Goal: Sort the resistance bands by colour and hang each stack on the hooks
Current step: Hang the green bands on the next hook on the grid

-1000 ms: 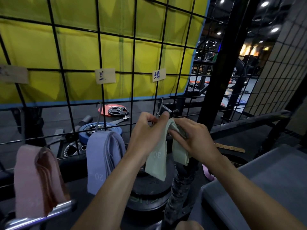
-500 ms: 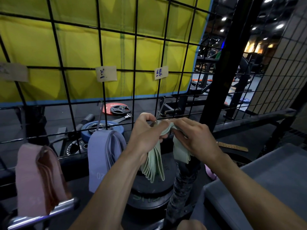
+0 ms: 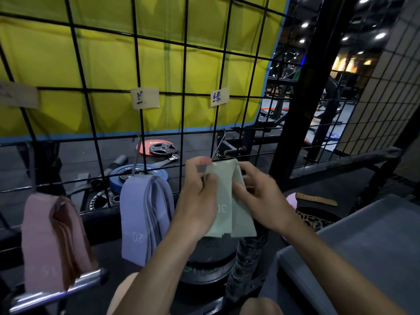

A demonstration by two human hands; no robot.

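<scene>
Head view shows, far left of the fingers, a pink stack (image 3: 52,242) draped on its hook, its top cut by glare and blur, the paper label above it unreadable. Nearer, just left of the left hand (image 3: 197,201), the blue stack (image 3: 145,219) hangs from a wire hook (image 3: 136,155). Between the hands, the green bands (image 3: 229,201) lay fanned edge-on half a second ago; now they lie flat and gathered, the top fold raised to the tip of the green hook (image 3: 218,144) under the green label (image 3: 219,96). That suggests the last stack is about to go on, with two colours already hung. Left fingers pinch the upper left corner of the bands; right hand (image 3: 259,198) has its fingers curled round the right edge. Whether the hook tip has entered the loop cannot be told: the fingers cover it. Right of the hands, something pink (image 3: 292,198) peeks out, mostly hidden.
</scene>
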